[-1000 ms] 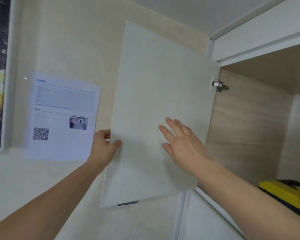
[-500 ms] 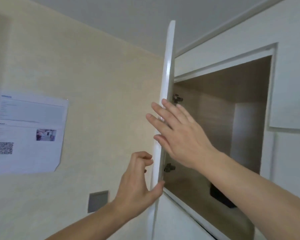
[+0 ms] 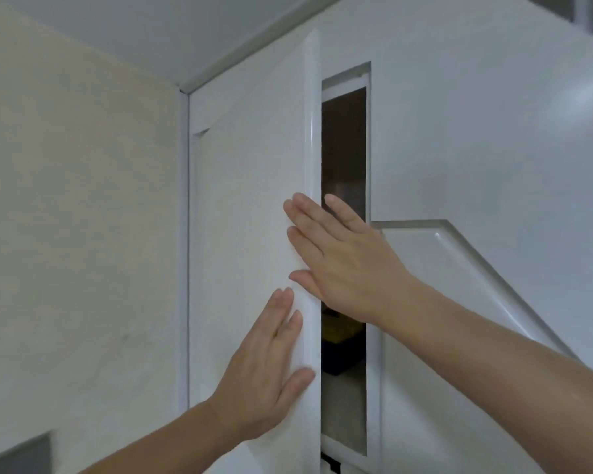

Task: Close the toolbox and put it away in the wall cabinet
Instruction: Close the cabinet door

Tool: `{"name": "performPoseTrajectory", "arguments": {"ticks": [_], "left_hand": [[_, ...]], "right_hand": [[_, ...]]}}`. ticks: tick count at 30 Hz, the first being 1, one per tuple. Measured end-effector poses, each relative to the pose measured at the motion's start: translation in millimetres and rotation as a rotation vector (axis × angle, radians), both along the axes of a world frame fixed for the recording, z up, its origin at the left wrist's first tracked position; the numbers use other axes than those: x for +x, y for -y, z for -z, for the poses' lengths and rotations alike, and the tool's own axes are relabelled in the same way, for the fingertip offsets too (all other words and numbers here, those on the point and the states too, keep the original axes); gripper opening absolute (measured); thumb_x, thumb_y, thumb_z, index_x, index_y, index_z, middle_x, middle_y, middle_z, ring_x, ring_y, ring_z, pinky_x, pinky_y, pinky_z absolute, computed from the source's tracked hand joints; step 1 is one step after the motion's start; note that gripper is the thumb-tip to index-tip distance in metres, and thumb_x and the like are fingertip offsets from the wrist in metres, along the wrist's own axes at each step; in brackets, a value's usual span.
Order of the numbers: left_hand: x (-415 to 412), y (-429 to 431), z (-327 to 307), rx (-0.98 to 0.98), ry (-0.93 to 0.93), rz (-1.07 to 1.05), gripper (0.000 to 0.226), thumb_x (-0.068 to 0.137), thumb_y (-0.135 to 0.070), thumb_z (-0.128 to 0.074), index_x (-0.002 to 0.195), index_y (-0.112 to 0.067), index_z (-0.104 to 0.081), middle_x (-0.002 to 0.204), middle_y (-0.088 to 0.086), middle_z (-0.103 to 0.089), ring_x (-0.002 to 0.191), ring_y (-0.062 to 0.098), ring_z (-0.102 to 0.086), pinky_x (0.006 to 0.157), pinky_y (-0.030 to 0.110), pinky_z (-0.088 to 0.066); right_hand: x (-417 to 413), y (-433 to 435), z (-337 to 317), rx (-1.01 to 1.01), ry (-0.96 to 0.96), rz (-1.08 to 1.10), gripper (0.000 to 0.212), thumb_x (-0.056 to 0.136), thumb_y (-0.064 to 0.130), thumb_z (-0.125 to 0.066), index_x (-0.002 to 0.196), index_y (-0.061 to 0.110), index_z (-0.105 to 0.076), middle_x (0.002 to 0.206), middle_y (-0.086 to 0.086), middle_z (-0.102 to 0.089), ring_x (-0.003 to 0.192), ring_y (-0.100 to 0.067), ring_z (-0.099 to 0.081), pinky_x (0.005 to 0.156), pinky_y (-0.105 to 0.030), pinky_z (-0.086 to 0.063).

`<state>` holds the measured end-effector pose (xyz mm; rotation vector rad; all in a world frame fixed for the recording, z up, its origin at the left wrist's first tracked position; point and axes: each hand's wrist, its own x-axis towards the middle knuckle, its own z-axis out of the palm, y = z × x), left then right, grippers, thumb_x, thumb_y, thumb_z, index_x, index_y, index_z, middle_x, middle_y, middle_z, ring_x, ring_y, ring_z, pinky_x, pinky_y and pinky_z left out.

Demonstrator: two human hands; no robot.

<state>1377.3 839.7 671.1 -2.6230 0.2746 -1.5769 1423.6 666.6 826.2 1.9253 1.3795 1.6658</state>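
A tall white wall-cabinet door [image 3: 254, 234] with a smooth, rounded free edge stood almost shut, leaving only a narrow dark vertical gap [image 3: 343, 206] between that edge and the white cabinet frame [image 3: 374, 371] to the right of the door.

The left hand [image 3: 267, 367] lay flat on the door's front face, low down and close to the free edge. Its fingers were straight and together, its thumb spread out to touch the edge — an open palm holding nothing.

The right hand [image 3: 339, 258] sat higher on the same door, above the left hand. It too was flat and open, fingers extended; most of them rested on the door face at the free edge, while one fingertip reached across the gap. It gripped nothing.

Both bare forearms rose from the bottom of the view toward the door.

Through the gap, just right of the door's edge and at about the height of the left hand's fingertips, a sliver of the yellow-and-black toolbox [image 3: 339, 340] showed inside the cabinet — resting on the pale shelf, its lid too little seen to judge.

To the left of the door ran a cream textured wall [image 3: 76, 234]. To the right of the door, beyond the frame, were further glossy white cabinet panels [image 3: 493, 148].
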Motion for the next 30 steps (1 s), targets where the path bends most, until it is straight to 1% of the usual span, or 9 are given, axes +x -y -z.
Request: {"name": "performPoseTrajectory", "arguments": {"ticks": [2,4,7,12,18,21,26,28,30], "left_hand": [[17,-5,-1,0.085,-0.011,0.033,0.073,0.095,-0.049,-0.042,0.153,-0.015,-0.014,0.163,0.008,-0.005,0.149,0.027,-0.009,0.120,0.034,-0.006],[32,-8,-3,0.165,-0.026,0.033,0.076,0.094,-0.051,-0.042,0.153,-0.013,-0.013,0.163,0.011,-0.005,0.148,0.031,-0.008,0.118,0.043,-0.010],[50,-9,-6,0.251,-0.066,0.023,0.080,0.093,-0.056,-0.041,0.153,-0.013,-0.011,0.162,0.015,-0.003,0.148,0.034,-0.005,0.115,0.055,-0.018],[69,1,-11,0.328,-0.134,-0.023,0.088,0.090,-0.064,-0.039,0.152,-0.008,-0.011,0.160,0.023,-0.002,0.147,0.040,-0.001,0.106,0.066,-0.027],[89,7,-13,0.349,-0.181,-0.077,0.089,0.089,-0.064,-0.038,0.152,-0.008,-0.011,0.160,0.024,0.003,0.146,0.042,0.001,0.103,0.067,-0.029],[96,7,-13,0.331,-0.196,-0.075,0.086,0.090,-0.062,-0.037,0.152,-0.009,-0.009,0.160,0.020,0.008,0.146,0.040,0.003,0.104,0.067,-0.028],[99,7,-13,0.321,-0.232,-0.067,0.086,0.090,-0.062,-0.039,0.152,-0.010,-0.011,0.161,0.020,0.004,0.147,0.039,0.002,0.104,0.067,-0.027],[92,8,-19,0.318,-0.264,-0.069,0.083,0.091,-0.062,-0.036,0.153,-0.012,-0.011,0.161,0.018,0.004,0.147,0.037,0.003,0.106,0.065,-0.027],[79,5,-25,0.263,-0.277,-0.011,0.078,0.093,-0.060,-0.032,0.153,-0.016,-0.010,0.162,0.010,0.007,0.148,0.028,0.007,0.113,0.057,-0.023]], "right_hand": [[11,-3,0,-0.028,-0.020,0.089,0.067,0.097,0.050,-0.020,0.145,0.003,-0.018,0.157,-0.018,-0.006,0.145,-0.031,0.004,0.118,-0.046,0.000],[23,-5,0,-0.035,-0.005,0.136,0.069,0.096,0.051,-0.020,0.147,0.005,-0.008,0.158,-0.018,0.001,0.144,-0.032,0.011,0.117,-0.045,0.007],[41,-2,-1,-0.067,-0.040,0.156,0.067,0.096,0.050,-0.027,0.147,0.010,-0.013,0.159,-0.017,0.001,0.144,-0.032,0.011,0.116,-0.046,0.009],[62,2,-3,-0.094,-0.083,0.218,0.066,0.094,0.049,-0.037,0.146,0.012,-0.022,0.159,-0.015,-0.002,0.145,-0.033,0.007,0.116,-0.049,0.005],[82,3,-2,-0.076,-0.064,0.275,0.067,0.092,0.048,-0.042,0.145,0.012,-0.024,0.159,-0.016,-0.006,0.145,-0.034,0.002,0.117,-0.048,-0.001],[86,2,-2,-0.069,-0.042,0.296,0.066,0.092,0.047,-0.043,0.144,0.010,-0.026,0.158,-0.018,-0.010,0.145,-0.035,-0.002,0.117,-0.046,-0.001],[89,0,-1,-0.049,-0.036,0.295,0.066,0.090,0.047,-0.044,0.143,0.010,-0.031,0.157,-0.018,-0.016,0.145,-0.034,-0.008,0.116,-0.044,-0.001],[86,-1,-1,-0.046,-0.050,0.310,0.066,0.090,0.047,-0.046,0.143,0.010,-0.031,0.157,-0.017,-0.015,0.145,-0.033,-0.007,0.116,-0.044,0.000],[83,2,-2,-0.032,-0.069,0.306,0.066,0.091,0.047,-0.044,0.144,0.012,-0.028,0.158,-0.017,-0.011,0.146,-0.032,-0.003,0.117,-0.043,0.002]]}}
